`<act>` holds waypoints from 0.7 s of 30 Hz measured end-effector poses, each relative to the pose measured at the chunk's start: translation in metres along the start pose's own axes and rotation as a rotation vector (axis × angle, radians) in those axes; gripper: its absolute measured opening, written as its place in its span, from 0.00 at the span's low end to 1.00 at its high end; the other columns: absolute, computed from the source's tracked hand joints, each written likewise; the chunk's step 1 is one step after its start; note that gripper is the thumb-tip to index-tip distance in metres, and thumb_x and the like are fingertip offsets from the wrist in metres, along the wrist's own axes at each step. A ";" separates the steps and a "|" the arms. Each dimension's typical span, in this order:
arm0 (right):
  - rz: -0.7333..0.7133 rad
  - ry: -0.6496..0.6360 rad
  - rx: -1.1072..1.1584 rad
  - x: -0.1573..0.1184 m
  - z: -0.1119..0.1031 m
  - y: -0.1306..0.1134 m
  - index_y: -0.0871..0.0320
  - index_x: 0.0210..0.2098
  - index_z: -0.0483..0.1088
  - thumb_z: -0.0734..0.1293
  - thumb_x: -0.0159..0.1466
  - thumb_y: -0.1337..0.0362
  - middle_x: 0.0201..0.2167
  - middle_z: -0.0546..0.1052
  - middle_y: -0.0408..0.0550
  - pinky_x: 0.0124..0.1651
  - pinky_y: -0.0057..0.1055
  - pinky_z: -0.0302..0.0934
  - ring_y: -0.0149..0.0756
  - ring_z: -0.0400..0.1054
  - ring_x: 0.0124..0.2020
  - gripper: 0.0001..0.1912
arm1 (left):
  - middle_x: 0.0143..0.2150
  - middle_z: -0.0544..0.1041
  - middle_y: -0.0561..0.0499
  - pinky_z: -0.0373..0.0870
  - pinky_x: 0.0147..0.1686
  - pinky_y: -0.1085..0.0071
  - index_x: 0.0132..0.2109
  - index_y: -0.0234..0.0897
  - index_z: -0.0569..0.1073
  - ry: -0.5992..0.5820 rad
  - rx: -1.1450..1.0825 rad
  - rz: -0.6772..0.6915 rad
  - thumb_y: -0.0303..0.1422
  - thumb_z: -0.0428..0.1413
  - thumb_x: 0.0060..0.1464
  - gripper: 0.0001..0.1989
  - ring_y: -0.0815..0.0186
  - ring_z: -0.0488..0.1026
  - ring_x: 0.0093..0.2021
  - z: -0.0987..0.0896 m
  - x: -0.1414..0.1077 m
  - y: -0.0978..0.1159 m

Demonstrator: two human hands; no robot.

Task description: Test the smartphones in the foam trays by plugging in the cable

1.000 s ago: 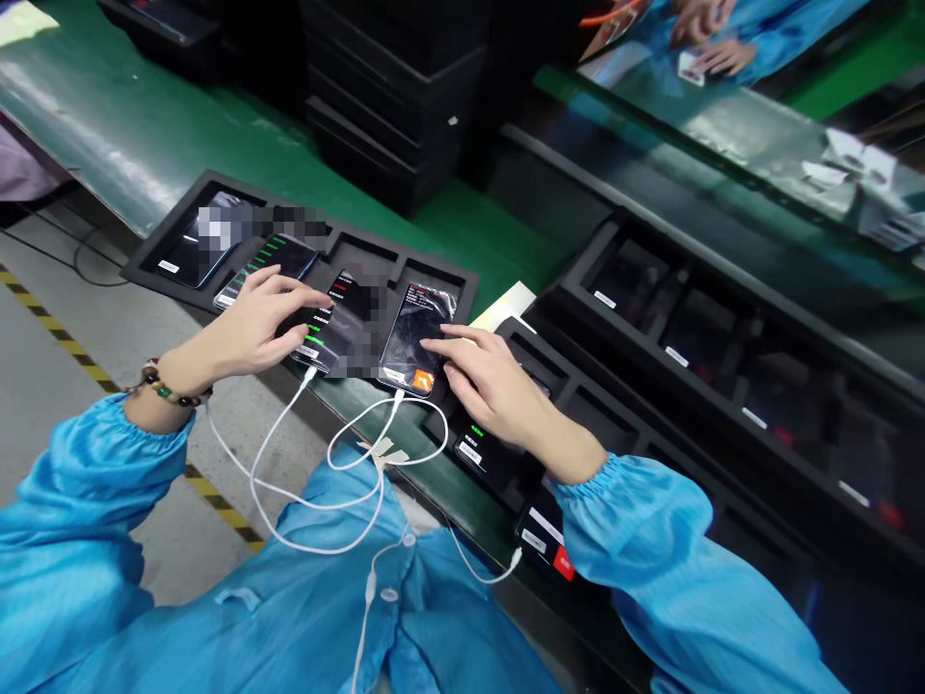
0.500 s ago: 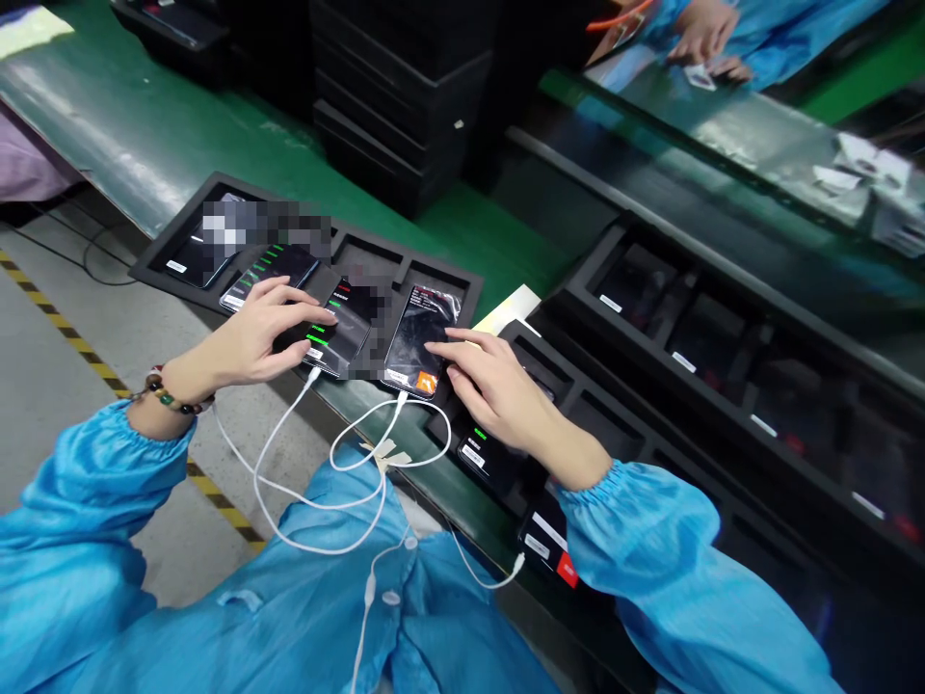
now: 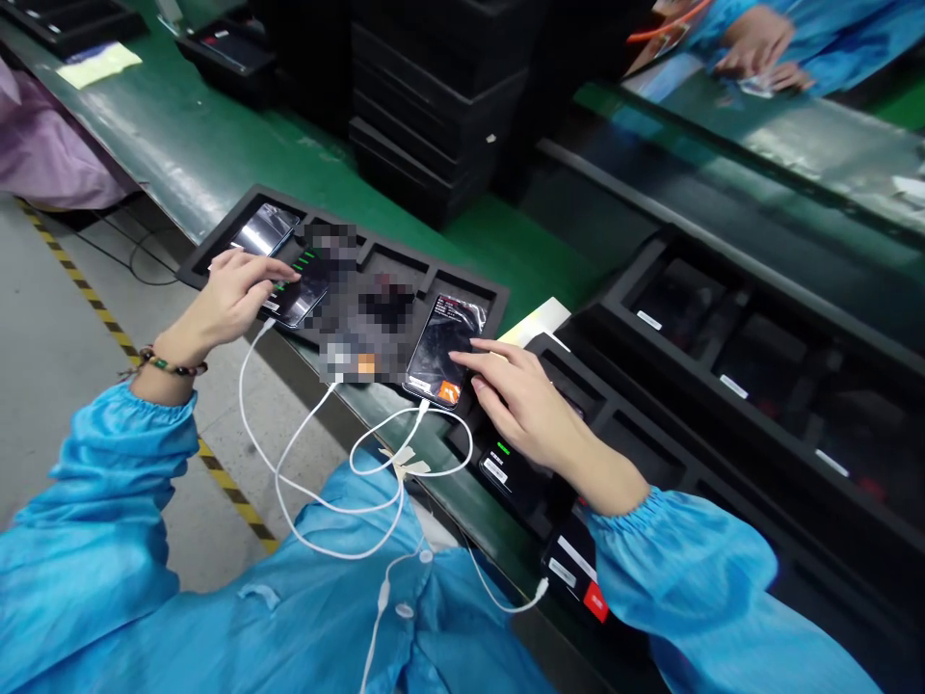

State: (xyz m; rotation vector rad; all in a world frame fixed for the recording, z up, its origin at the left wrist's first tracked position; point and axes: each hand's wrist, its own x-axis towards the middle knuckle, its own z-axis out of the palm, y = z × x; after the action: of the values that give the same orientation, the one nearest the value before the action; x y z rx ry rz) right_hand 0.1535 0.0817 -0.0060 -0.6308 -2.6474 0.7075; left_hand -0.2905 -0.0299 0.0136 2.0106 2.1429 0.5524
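My left hand [image 3: 235, 299] reaches over the black tray [image 3: 394, 262], fingers stretched out. Its fingertips are at the screen of a phone [image 3: 310, 294] showing green lines; nothing is gripped. Over the rightmost phone [image 3: 440, 342], which has dark red text and an orange square, my right hand [image 3: 524, 395] extends its fingers to the glass. Between these phones lies a partly pixelated one with an orange patch [image 3: 366, 363]. A phone with a bright reflection [image 3: 267, 228] occupies the tray's left end. White cables [image 3: 293, 525] run to the three phones nearest my hands.
Black trays with phones [image 3: 657, 482] lie to the right, one phone [image 3: 574, 573] cabled. Stacked black trays [image 3: 434, 125] stand behind on the green bench [image 3: 318, 154]. Paper [image 3: 539, 323] lies beside my tray. Across the bench are another person's hands [image 3: 762, 48]. Striped floor tape [image 3: 227, 487] runs below left.
My left hand has moved left from the middle phone to the green-lined phone. The middle phone now shows an orange patch. My right hand stays at the rightmost phone. The view has shifted.
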 end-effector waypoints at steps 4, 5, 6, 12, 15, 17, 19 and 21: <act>0.017 0.000 0.001 0.002 -0.001 -0.004 0.50 0.69 0.73 0.58 0.81 0.63 0.63 0.82 0.56 0.70 0.66 0.68 0.57 0.69 0.73 0.22 | 0.60 0.85 0.49 0.58 0.76 0.43 0.59 0.40 0.81 0.016 -0.027 0.040 0.43 0.40 0.74 0.28 0.54 0.76 0.59 0.004 0.016 -0.001; 0.020 0.000 0.001 0.002 -0.002 -0.005 0.50 0.69 0.73 0.58 0.81 0.62 0.63 0.82 0.56 0.71 0.66 0.68 0.57 0.69 0.73 0.22 | 0.58 0.86 0.48 0.58 0.76 0.43 0.57 0.39 0.82 0.036 -0.026 0.048 0.43 0.40 0.74 0.28 0.54 0.76 0.59 0.003 0.017 -0.001; 0.022 0.001 0.001 0.002 -0.003 -0.006 0.50 0.69 0.73 0.58 0.81 0.62 0.62 0.82 0.57 0.71 0.66 0.68 0.57 0.68 0.73 0.22 | 0.56 0.87 0.47 0.58 0.75 0.43 0.54 0.39 0.83 0.051 -0.027 0.052 0.44 0.39 0.74 0.28 0.54 0.77 0.57 0.003 0.018 0.000; 0.013 0.015 -0.003 0.001 -0.003 -0.007 0.51 0.68 0.73 0.58 0.82 0.62 0.62 0.82 0.57 0.71 0.64 0.68 0.56 0.69 0.73 0.21 | 0.56 0.87 0.47 0.58 0.74 0.42 0.55 0.40 0.83 0.009 -0.009 0.026 0.48 0.38 0.72 0.31 0.53 0.78 0.57 0.005 0.020 -0.001; 0.017 0.012 -0.006 0.001 -0.003 -0.006 0.50 0.68 0.73 0.58 0.81 0.62 0.61 0.82 0.56 0.70 0.64 0.68 0.56 0.69 0.73 0.21 | 0.59 0.85 0.53 0.56 0.76 0.45 0.59 0.38 0.81 -0.020 0.016 0.032 0.48 0.36 0.73 0.33 0.58 0.76 0.60 0.003 0.018 0.000; 0.017 0.011 -0.005 0.000 -0.004 -0.006 0.50 0.68 0.73 0.58 0.81 0.62 0.61 0.83 0.56 0.70 0.64 0.68 0.56 0.69 0.73 0.21 | 0.60 0.84 0.56 0.56 0.77 0.47 0.60 0.38 0.80 -0.006 0.020 0.039 0.47 0.36 0.75 0.31 0.60 0.75 0.60 0.000 0.014 0.001; 0.019 0.013 -0.001 -0.001 -0.005 -0.006 0.50 0.68 0.73 0.57 0.81 0.62 0.61 0.83 0.56 0.70 0.64 0.68 0.56 0.69 0.73 0.22 | 0.58 0.84 0.56 0.56 0.78 0.47 0.58 0.38 0.79 0.044 0.022 0.040 0.46 0.38 0.76 0.29 0.60 0.74 0.60 -0.003 0.009 0.000; 0.024 0.015 0.003 -0.002 -0.005 -0.006 0.49 0.69 0.73 0.57 0.81 0.62 0.60 0.83 0.56 0.70 0.65 0.68 0.57 0.69 0.73 0.22 | 0.55 0.84 0.55 0.56 0.78 0.47 0.55 0.38 0.79 0.080 0.020 0.040 0.46 0.38 0.77 0.28 0.59 0.74 0.59 -0.004 0.004 -0.001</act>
State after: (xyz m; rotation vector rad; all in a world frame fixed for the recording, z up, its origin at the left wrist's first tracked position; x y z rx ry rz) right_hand 0.1554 0.0780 0.0010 -0.6655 -2.6290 0.7115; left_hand -0.2932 -0.0264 0.0179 2.0800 2.1655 0.6297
